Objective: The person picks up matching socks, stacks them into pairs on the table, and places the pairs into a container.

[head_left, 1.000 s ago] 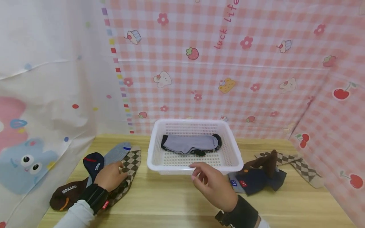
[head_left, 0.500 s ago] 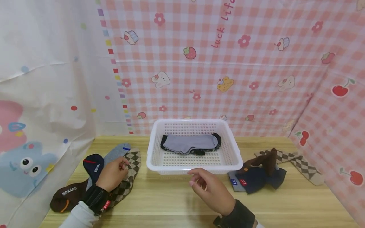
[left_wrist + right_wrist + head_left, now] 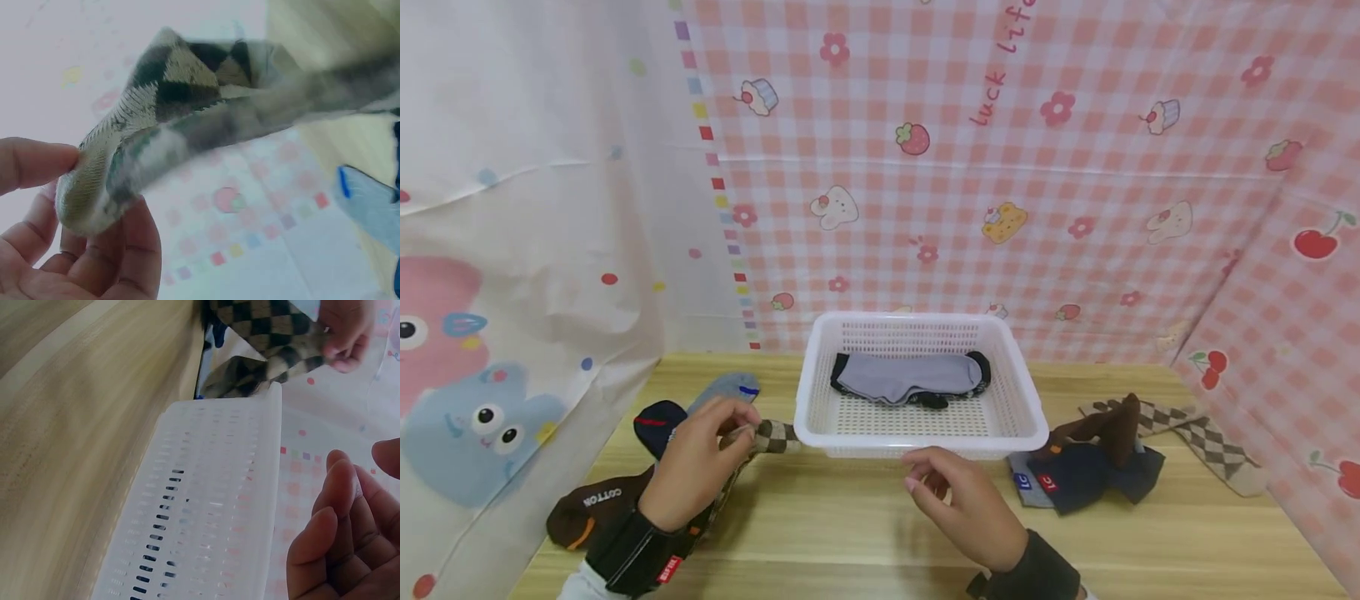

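Observation:
My left hand [image 3: 696, 467] pinches a brown-and-beige checkered sock [image 3: 181, 81] by one end, between thumb and fingers. The rest of that sock hangs in folds, and in the right wrist view the sock [image 3: 262, 331] shows beyond the basket's corner. My right hand [image 3: 966, 512] hovers just in front of the white plastic basket [image 3: 865, 442], holding nothing, its fingers loosely bent. Inside the basket lie a lavender-grey sock [image 3: 910, 377] and a black patterned sock [image 3: 985, 367], the black one partly covered.
To the left lie a brown sock marked COTTON [image 3: 602, 504], a navy sock [image 3: 658, 423] and a grey-blue sock [image 3: 726, 386]. At right are a navy sock [image 3: 1078, 479], a grey sock [image 3: 1033, 493], a brown sock [image 3: 1122, 429] and another checkered sock [image 3: 1217, 450]. Patterned cloths stand behind and beside the wooden table [image 3: 850, 533].
My left hand has taken hold of the checkered sock and lifted it off the left pile, its end now beside the basket. The right hand has hardly moved.

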`<state>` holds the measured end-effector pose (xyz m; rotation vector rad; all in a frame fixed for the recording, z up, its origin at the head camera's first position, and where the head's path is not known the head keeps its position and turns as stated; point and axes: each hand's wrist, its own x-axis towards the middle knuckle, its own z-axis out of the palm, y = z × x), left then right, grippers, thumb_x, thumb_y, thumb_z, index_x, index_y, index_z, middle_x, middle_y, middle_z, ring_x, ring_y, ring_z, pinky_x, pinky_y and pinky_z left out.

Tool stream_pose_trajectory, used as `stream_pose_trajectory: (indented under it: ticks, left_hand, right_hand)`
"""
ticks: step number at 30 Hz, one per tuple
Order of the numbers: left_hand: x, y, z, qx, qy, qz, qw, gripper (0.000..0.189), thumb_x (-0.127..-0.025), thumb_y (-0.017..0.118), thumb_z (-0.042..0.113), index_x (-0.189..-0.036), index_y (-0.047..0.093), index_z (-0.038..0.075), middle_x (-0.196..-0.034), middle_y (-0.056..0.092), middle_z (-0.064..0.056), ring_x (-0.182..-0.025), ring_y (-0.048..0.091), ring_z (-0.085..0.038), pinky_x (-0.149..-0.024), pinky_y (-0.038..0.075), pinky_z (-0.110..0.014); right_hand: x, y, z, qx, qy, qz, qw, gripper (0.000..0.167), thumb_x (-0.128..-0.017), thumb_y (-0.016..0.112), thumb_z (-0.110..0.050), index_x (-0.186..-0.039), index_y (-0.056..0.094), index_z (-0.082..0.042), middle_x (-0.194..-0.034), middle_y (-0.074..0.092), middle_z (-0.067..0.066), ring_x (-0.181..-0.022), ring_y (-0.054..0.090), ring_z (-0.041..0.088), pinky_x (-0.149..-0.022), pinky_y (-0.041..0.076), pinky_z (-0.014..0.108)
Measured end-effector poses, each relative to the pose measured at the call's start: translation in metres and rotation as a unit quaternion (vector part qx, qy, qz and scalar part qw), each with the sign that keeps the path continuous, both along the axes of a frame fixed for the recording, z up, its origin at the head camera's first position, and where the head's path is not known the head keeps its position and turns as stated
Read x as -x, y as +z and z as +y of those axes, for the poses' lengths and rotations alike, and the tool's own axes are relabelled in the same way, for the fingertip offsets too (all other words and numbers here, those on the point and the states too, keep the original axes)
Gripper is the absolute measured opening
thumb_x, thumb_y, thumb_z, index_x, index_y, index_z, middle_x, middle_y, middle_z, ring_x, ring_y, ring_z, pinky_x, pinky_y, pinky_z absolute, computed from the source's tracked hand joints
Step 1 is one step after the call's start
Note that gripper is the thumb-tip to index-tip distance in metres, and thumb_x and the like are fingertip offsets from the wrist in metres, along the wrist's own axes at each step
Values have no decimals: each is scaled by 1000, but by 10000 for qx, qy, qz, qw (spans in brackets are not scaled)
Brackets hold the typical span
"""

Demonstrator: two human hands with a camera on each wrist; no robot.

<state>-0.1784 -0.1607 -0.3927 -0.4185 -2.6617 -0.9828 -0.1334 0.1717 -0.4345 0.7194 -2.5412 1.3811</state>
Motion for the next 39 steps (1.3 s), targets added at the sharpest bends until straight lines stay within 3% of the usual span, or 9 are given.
stream_pose_trajectory:
  ticks: [7,11,16,20,24,28,32,37,39]
  left_hand:
    - [-27,25,4,-393,-368,-16,9986,16,-97,64,6,-99,66,22,-103,60,7,-91,58,-6,-76,51,-25]
    - [-40,36,10,-941,-927,-214,9910,12,-99,63,9,-102,66,20,-104,58,3,-86,57,-6,-72,50,-24]
    - [-48,39,25,-1509,-2001,-561,9665,13,-100,62,8,-105,65,19,-104,60,2,-91,59,-5,-78,53,-24]
    - [-54,30,39,-1604,-2874,-702,9417,16,-99,62,6,-105,66,20,-105,63,3,-96,59,-2,-84,55,-25]
    - [-60,17,55,-1367,-3608,-605,9206,12,-99,63,9,-107,66,18,-104,64,2,-96,61,-2,-83,56,-25]
    - [-63,4,68,-1191,-4030,-361,9067,14,-98,64,6,-109,67,15,-103,66,-2,-97,61,-2,-82,57,-24]
    - [-63,-2,72,-1191,-3914,-420,9115,13,-98,64,7,-109,67,15,-103,67,-2,-95,59,-1,-81,55,-23]
    - [-61,-1,71,-1204,-3565,-827,9228,10,-100,65,15,-109,66,19,-104,66,0,-95,59,0,-82,55,-23]
    - [-59,0,70,-1214,-3408,-946,9275,9,-100,65,17,-108,66,21,-105,65,2,-97,60,-2,-84,56,-24]
  right_hand:
    - [-4,1,-5,-17,145,258,9996,16,-102,62,-20,-117,68,-19,-92,66,-9,-78,55,-1,-70,52,22]
    - [-8,4,-7,111,183,432,9988,16,-101,62,-18,-116,68,-23,-94,64,-10,-81,55,0,-71,51,22]
    - [-14,12,-10,464,173,870,9950,22,-100,63,-12,-118,66,-25,-105,64,-8,-91,57,5,-77,51,24]
    - [-19,16,-14,681,729,1012,9898,29,-100,61,-5,-125,64,-19,-117,66,0,-103,62,13,-85,53,28]
    - [-24,15,-19,769,1615,499,9826,32,-101,58,-4,-132,60,-14,-126,66,6,-114,63,14,-92,54,31]
    - [-24,10,-23,1010,2311,-240,9674,29,-103,55,-4,-130,61,-12,-121,69,11,-111,65,11,-94,54,32]
    - [-23,5,-23,1198,2527,-643,9579,21,-103,56,-6,-121,65,-11,-107,70,14,-102,65,6,-91,54,30]
    - [-20,1,-19,1136,2517,-754,9582,15,-101,60,-7,-114,67,-11,-97,68,14,-92,60,-1,-84,54,27]
    - [-18,0,-18,993,2476,-567,9621,15,-100,61,-8,-113,67,-11,-97,69,12,-90,58,-2,-82,54,26]
